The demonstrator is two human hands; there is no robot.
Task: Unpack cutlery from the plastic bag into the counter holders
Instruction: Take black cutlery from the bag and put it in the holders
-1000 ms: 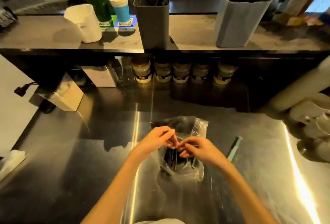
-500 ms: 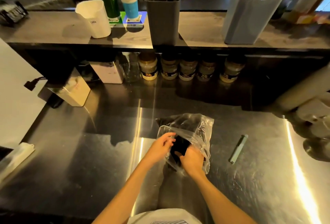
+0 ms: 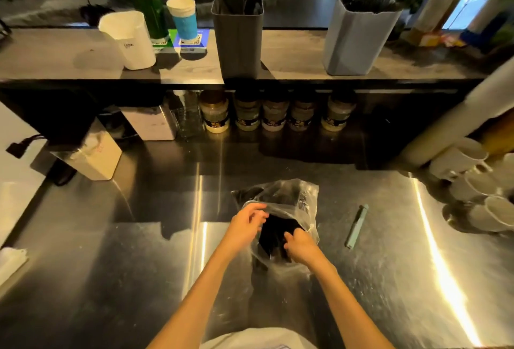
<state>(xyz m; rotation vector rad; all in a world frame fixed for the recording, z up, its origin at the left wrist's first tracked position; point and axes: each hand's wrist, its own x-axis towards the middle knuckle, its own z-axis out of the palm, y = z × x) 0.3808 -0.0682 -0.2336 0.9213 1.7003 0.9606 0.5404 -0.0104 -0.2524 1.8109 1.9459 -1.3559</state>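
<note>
Cutlery (image 3: 274, 237), a dark bundle, sits inside the clear plastic bag (image 3: 294, 201), which lies on the steel bench (image 3: 139, 265) right in front of me. My right hand (image 3: 301, 245) is at the bag's mouth, fingers curled down around the near end of the dark bundle. My left hand (image 3: 244, 226) is at the left edge of the opening, fingers bent and touching the plastic rim; I cannot tell whether it pinches the film or only rests against it. The bag's far end bulges upward, crumpled and shiny.

Just to the right of the bag, apart from it, a slim pale-green tool (image 3: 356, 226) lies on the bench. Further right, white mugs (image 3: 472, 181) stand clustered at the bench edge. To the left, a cream box (image 3: 94, 156) stands tilted near a black cable.

Beyond, under the upper shelf (image 3: 292, 53), a row of spice jars (image 3: 275, 115) lines the back wall. On the shelf stand two holders: a dark grey holder (image 3: 239, 34) at centre, with a few dark pieces inside, and a light grey holder (image 3: 358, 37) to its right, packed with dark cutlery. Left of them are a white container (image 3: 129, 39), a green bottle (image 3: 150, 12) and a blue-sleeved cup (image 3: 183, 19).
</note>
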